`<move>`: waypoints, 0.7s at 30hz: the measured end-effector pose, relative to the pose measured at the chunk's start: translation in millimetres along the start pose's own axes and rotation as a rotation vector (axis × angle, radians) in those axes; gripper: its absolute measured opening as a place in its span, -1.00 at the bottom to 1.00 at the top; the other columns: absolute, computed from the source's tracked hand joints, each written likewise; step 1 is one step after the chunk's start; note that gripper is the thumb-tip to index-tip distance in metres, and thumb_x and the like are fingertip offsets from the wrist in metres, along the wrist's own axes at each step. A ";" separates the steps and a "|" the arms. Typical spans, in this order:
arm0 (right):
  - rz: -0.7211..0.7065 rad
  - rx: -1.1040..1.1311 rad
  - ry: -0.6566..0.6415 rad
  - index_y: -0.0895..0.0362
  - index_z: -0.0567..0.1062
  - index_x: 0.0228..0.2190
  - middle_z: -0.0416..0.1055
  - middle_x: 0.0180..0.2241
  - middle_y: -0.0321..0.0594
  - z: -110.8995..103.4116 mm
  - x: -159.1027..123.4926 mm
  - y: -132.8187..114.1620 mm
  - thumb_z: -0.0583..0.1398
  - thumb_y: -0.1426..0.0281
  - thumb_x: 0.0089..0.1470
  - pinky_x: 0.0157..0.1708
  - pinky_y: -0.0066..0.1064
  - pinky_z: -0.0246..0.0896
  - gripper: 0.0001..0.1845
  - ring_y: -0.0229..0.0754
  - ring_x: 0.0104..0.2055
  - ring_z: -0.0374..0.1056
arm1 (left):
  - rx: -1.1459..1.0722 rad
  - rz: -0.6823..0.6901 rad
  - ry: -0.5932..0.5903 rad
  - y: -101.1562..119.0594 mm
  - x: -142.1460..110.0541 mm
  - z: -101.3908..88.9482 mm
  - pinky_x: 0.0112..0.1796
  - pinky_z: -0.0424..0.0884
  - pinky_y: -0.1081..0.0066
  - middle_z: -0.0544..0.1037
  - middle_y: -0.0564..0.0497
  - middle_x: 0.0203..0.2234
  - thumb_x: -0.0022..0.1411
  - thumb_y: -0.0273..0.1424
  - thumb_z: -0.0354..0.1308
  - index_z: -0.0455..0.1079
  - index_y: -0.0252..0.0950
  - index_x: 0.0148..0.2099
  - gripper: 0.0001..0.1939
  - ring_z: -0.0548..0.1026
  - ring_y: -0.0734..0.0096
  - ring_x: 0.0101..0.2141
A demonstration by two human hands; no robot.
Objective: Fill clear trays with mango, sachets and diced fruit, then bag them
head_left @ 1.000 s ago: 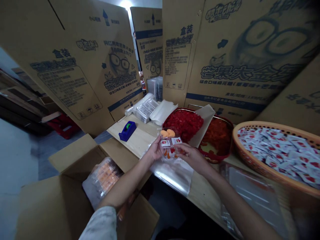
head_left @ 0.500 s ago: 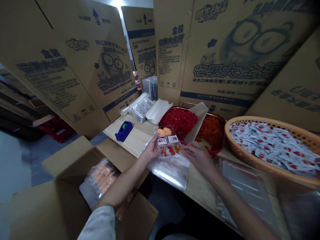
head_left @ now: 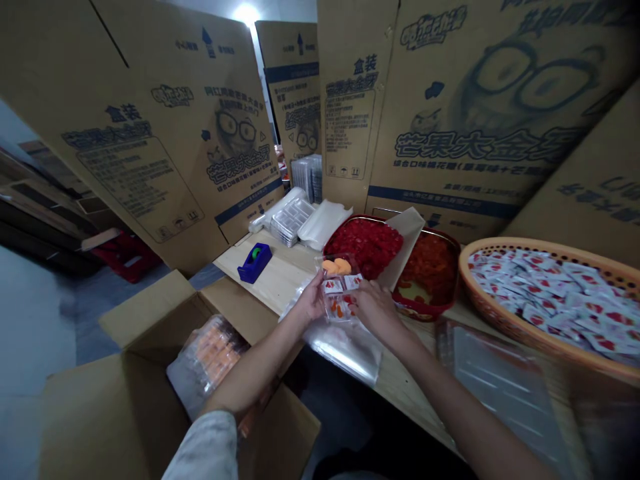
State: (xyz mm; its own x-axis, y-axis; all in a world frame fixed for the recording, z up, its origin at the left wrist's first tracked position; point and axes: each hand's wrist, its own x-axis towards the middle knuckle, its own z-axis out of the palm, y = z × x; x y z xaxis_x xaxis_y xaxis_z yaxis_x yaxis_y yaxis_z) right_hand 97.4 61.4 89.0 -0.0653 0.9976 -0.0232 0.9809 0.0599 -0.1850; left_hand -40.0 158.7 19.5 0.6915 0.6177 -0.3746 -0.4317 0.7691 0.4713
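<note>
My left hand [head_left: 313, 300] grips the left edge of a small clear compartment tray [head_left: 342, 317]. At the tray's far end lie round orange candies [head_left: 337, 267]. White sachets [head_left: 333, 286] with red print fill its middle. Small red and orange pieces [head_left: 340, 308] sit in the near compartments. My right hand [head_left: 377, 308] is over the tray's right side, fingers bent and pressed together at the near compartments; whatever its fingertips hold is hidden. Beneath both hands, a stack of clear plastic bags [head_left: 350, 353] lies on the wooden table.
Red candies [head_left: 357, 243] and orange-red candies [head_left: 425, 267] fill tubs behind my hands. An orange basket [head_left: 470, 273] of sachets stands right. A blue tape dispenser [head_left: 255, 262] and empty trays [head_left: 290, 223] are left. An open carton [head_left: 150, 373] holds packed trays. Tall cartons [head_left: 200, 153] surround the table.
My right hand has moved left from beside the tub onto the tray's right side, covering part of its contents. My left hand keeps its grip. The view has shifted slightly.
</note>
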 end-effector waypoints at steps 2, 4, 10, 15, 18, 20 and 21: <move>-0.017 0.033 0.061 0.18 0.54 -0.34 0.36 -0.19 -0.05 2.1 0.1 1.3 0.13 0.45 0.06 -0.21 -0.31 -0.01 -0.82 -0.05 -0.10 0.18 | -0.001 0.007 -0.001 -0.7 0.3 -0.7 -0.18 0.38 0.20 0.56 -0.16 -0.43 0.23 -0.04 -0.11 0.40 -0.44 -0.16 -0.46 0.53 0.22 -0.38; -0.020 0.117 0.100 0.16 0.55 -0.41 0.39 -0.25 -0.10 3.1 3.4 6.8 0.14 0.45 0.04 -0.23 -0.35 0.03 -0.83 -0.09 -0.15 0.22 | -0.005 0.039 -0.001 -1.1 0.5 -2.2 -0.19 0.38 0.23 0.56 -0.15 -0.41 0.23 -0.06 -0.09 0.39 -0.44 -0.15 -0.48 0.53 0.23 -0.37; 0.064 0.420 0.452 0.17 0.52 -0.21 0.41 -0.31 -0.13 -9.7 23.0 42.2 0.09 0.47 -0.01 -0.25 -0.38 0.18 -0.69 -0.17 -0.26 0.31 | 0.012 0.053 0.003 -0.7 -2.0 -4.9 -0.14 0.35 0.16 0.55 -0.13 -0.38 0.23 -0.08 -0.07 0.38 -0.43 -0.12 -0.51 0.52 0.20 -0.34; 0.127 0.409 0.680 0.14 0.50 -0.35 0.43 -0.34 -0.11 -1.0 -13.5 89.0 0.01 0.34 0.09 -0.23 -0.30 0.20 -0.71 -0.13 -0.28 0.32 | 0.015 0.054 0.016 -0.7 -8.2 0.4 -0.12 0.35 0.20 0.55 -0.14 -0.33 0.25 -0.12 -0.07 0.38 -0.43 -0.11 -0.54 0.52 0.22 -0.29; 0.318 0.330 0.764 0.16 0.46 -0.43 0.42 -0.42 -0.09 25.0 -54.8 124.2 0.00 0.23 0.09 -0.26 -0.26 0.20 -0.67 -0.09 -0.33 0.32 | 0.015 0.013 -0.012 -0.9 -12.7 3.9 -0.17 0.38 0.22 0.57 -0.15 -0.33 0.25 -0.14 -0.06 0.38 -0.43 -0.10 -0.56 0.53 0.24 -0.33; 0.421 0.272 0.729 0.17 0.46 -0.43 0.43 -0.41 -0.05 42.9 -77.1 144.2 -0.01 0.22 0.09 -0.25 -0.24 0.20 -0.64 -0.06 -0.31 0.32 | 0.022 -0.021 -0.032 -1.1 -14.4 5.4 -0.19 0.40 0.22 0.57 -0.15 -0.32 0.25 -0.14 -0.06 0.38 -0.42 -0.10 -0.56 0.54 0.22 -0.33; 0.456 0.236 0.691 0.18 0.48 -0.40 0.44 -0.38 -0.02 50.2 -85.1 151.7 -0.02 0.22 0.10 -0.24 -0.22 0.19 -0.63 -0.04 -0.29 0.33 | 0.025 -0.026 -0.030 -1.3 -14.6 6.0 -0.19 0.40 0.22 0.57 -0.14 -0.33 0.25 -0.14 -0.06 0.38 -0.41 -0.10 -0.56 0.54 0.22 -0.33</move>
State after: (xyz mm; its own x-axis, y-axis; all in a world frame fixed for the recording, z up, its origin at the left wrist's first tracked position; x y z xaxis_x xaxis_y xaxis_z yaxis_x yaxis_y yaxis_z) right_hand 242.6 -16.2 13.6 0.5273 0.7244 0.4439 0.8154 -0.2847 -0.5040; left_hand -46.1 147.8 29.1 0.7196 0.5918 -0.3633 -0.3986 0.7804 0.4817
